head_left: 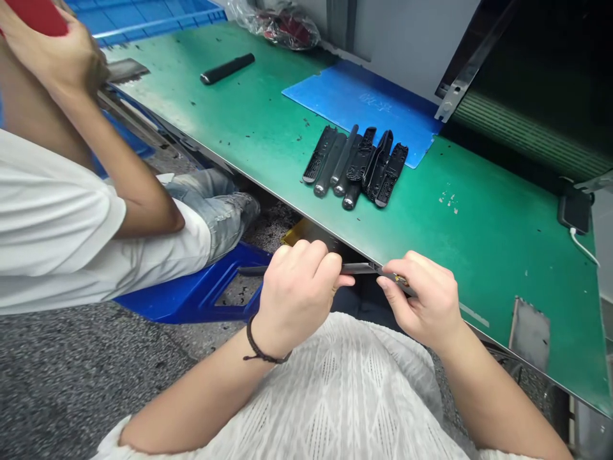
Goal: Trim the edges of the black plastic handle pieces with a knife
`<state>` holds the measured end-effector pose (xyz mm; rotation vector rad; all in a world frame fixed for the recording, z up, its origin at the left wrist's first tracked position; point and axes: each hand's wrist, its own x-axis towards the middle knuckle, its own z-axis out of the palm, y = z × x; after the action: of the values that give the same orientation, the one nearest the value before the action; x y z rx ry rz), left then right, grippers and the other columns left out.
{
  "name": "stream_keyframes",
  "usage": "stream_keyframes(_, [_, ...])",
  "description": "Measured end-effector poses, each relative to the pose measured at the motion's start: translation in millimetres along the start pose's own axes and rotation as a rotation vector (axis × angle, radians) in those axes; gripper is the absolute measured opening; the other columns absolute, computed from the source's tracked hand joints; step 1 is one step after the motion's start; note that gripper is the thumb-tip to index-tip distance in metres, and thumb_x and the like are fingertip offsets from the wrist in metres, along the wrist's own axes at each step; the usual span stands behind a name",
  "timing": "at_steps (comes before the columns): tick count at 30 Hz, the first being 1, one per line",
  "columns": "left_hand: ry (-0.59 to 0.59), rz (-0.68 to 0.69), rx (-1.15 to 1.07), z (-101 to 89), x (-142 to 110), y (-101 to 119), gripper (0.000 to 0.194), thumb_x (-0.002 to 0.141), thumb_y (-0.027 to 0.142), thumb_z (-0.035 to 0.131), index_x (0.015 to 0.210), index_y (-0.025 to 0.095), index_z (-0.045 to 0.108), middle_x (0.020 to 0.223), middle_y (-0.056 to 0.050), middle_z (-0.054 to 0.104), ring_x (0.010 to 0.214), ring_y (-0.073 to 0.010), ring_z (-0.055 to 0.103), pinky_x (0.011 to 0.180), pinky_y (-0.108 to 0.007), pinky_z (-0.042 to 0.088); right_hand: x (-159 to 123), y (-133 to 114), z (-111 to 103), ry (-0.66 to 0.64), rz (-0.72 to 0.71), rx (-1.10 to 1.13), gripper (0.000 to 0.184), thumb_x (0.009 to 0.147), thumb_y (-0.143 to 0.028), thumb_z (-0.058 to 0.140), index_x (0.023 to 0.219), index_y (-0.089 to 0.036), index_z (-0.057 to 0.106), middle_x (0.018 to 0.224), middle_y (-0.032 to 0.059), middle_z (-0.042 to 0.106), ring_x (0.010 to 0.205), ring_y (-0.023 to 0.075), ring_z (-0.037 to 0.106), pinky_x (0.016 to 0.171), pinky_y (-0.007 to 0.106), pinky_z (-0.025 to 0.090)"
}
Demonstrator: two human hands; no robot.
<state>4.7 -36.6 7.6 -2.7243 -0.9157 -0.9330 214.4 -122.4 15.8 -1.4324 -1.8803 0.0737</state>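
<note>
Both my hands meet in front of me at the table's near edge. My left hand [304,291], with a dark braided bracelet at its wrist, is closed around a long black plastic handle shell [357,268]. One end of the shell sticks out on the left, the other points toward my right hand. My right hand [424,297] is pinched at that end, on a thin dark piece with a brassy spot [401,278]; its kind is mostly hidden by the fingers. Beyond my hands, several similar black shells [341,160] lie side by side on the green table.
The green table [479,243] bears a blue sheet [354,96], a lone black shell [227,68], a phone with a white cable [573,211] and a metal plate [530,333]. A co-worker [138,191] sits at left on a blue stool [191,294]. Small black scraps are scattered about.
</note>
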Motion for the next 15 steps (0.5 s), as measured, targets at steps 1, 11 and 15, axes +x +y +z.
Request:
stream_keyframes(1, [-0.004, -0.001, 0.002, 0.2, 0, 0, 0.047, 0.108, 0.049, 0.039, 0.076, 0.019, 0.057, 0.071, -0.005, 0.051, 0.068, -0.0222, 0.040, 0.064, -0.037, 0.028, -1, 2, 1, -0.002, 0.004, -0.001, 0.008, 0.095, -0.018, 0.067, 0.099, -0.021, 0.060, 0.073, -0.0034, 0.045, 0.064, 0.0112, 0.040, 0.060, 0.028, 0.031])
stream_keyframes(11, [-0.088, -0.008, 0.011, 10.6, 9, 2, 0.047, 0.108, 0.048, 0.036, 0.075, 0.020, 0.052, 0.071, -0.005, 0.052, 0.067, -0.0218, 0.043, 0.064, -0.036, 0.030, 2, 9, -1, 0.023, 0.022, -0.002, 0.006, 0.098, -0.019, 0.062, 0.093, -0.020, 0.060, 0.070, -0.0032, 0.047, 0.062, 0.0116, 0.040, 0.059, 0.028, 0.032])
stream_keyframes(15, [-0.186, -0.243, -0.164, 18.6, 26, -25, 0.045, 0.109, 0.051, 0.036, 0.080, 0.020, 0.051, 0.071, -0.002, 0.055, 0.064, -0.0183, 0.050, 0.060, -0.030, 0.036, -4, 24, -19, -0.007, 0.001, -0.136, 0.034, 0.098, -0.022, 0.062, 0.067, -0.021, 0.049, 0.060, -0.0043, 0.044, 0.057, 0.0110, 0.037, 0.057, 0.029, 0.028])
